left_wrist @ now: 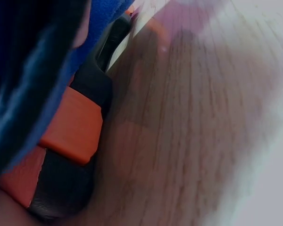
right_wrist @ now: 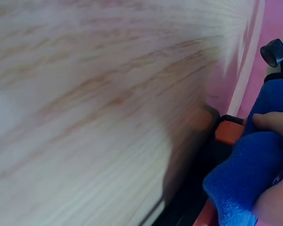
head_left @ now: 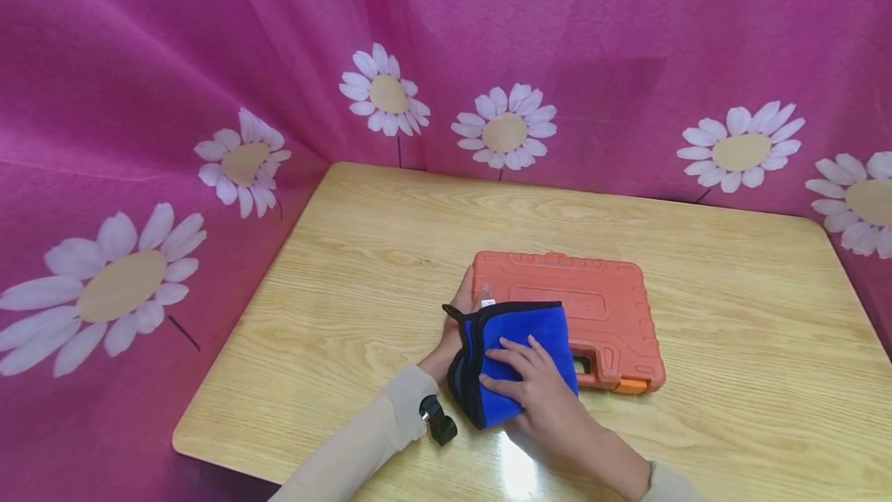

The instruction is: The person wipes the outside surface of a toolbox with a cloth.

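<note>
A blue microfiber cloth with black edging [head_left: 526, 331] lies folded over the left front part of an orange-red plastic tool case [head_left: 606, 285]. My right hand [head_left: 540, 390] rests on the cloth with its fingers spread. In the right wrist view, the cloth [right_wrist: 250, 165] bulges beside the thumb. At the case's left edge, my left hand [head_left: 456, 316] holds the side, with the cloth covering part of it. The left wrist view shows the case's orange latch [left_wrist: 75, 125] and black lower half close to the tabletop.
The case lies flat on a wood-grain table [head_left: 376, 254]. Behind and to the left hangs a pink curtain [head_left: 613, 22] with daisies. A black wrist camera [head_left: 439, 422] sticks out from the left sleeve, near the cloth's lower left corner.
</note>
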Motion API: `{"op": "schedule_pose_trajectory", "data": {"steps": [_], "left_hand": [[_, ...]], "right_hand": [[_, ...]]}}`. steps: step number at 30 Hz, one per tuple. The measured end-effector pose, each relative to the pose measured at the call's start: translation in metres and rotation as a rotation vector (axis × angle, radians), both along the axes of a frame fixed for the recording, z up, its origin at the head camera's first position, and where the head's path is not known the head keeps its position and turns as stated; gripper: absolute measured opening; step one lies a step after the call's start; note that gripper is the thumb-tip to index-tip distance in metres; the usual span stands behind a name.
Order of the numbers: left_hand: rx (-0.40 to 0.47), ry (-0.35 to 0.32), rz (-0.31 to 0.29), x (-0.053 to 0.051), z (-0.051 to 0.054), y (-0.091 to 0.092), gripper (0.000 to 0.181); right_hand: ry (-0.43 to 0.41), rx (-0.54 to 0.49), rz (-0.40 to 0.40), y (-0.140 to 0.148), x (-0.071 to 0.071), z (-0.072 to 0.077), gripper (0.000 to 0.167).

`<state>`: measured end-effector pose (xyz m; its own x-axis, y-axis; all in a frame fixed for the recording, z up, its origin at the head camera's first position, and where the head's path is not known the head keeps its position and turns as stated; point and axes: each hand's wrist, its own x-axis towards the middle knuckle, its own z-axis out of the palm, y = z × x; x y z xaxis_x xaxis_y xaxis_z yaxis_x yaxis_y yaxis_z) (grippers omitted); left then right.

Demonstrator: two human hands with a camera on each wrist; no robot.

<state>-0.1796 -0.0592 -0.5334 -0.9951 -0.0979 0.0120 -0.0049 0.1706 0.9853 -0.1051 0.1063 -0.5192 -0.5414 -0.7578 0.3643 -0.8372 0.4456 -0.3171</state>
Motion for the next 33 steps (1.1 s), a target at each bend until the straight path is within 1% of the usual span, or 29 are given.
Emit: {"op": "schedule_pose_trajectory", "data": {"steps": [3,7,9,12,18,21,23,26,33], "left_hand": [[-0.030,0.007,-0.001,-0.001,0.000,-0.002,0.053],[-0.097,-0.011,0.012,-0.002,-0.001,-0.002,0.054],[-0.115,-0.024,0.016,-0.002,0.000,-0.002,0.054],[-0.104,-0.022,0.005,-0.001,-0.001,-0.003,0.055],[-0.091,0.013,-0.019,0.000,-0.003,-0.005,0.057],[-0.067,0.030,-0.018,0.000,-0.004,-0.005,0.058],[-0.047,0.028,-0.018,0.000,-0.004,-0.005,0.058],[-0.055,0.024,-0.013,0.001,-0.004,-0.005,0.058],[-0.112,0.013,-0.001,0.005,-0.005,-0.007,0.060]], "right_hand": [[0.007,-0.003,0.013,0.002,-0.002,0.000,0.054],[0.007,-0.006,0.011,0.007,-0.004,0.000,0.054],[0.013,-0.007,0.008,0.009,-0.005,0.001,0.053],[0.029,-0.003,0.005,0.011,-0.006,0.001,0.052],[0.041,-0.013,0.005,0.018,-0.008,0.000,0.055],[0.039,-0.011,0.009,0.022,-0.009,0.001,0.056],[0.040,-0.007,0.013,0.024,-0.009,0.002,0.058],[0.042,0.002,0.015,0.028,-0.009,0.003,0.060],[0.042,0.004,-0.008,0.039,-0.007,0.005,0.058]]}}
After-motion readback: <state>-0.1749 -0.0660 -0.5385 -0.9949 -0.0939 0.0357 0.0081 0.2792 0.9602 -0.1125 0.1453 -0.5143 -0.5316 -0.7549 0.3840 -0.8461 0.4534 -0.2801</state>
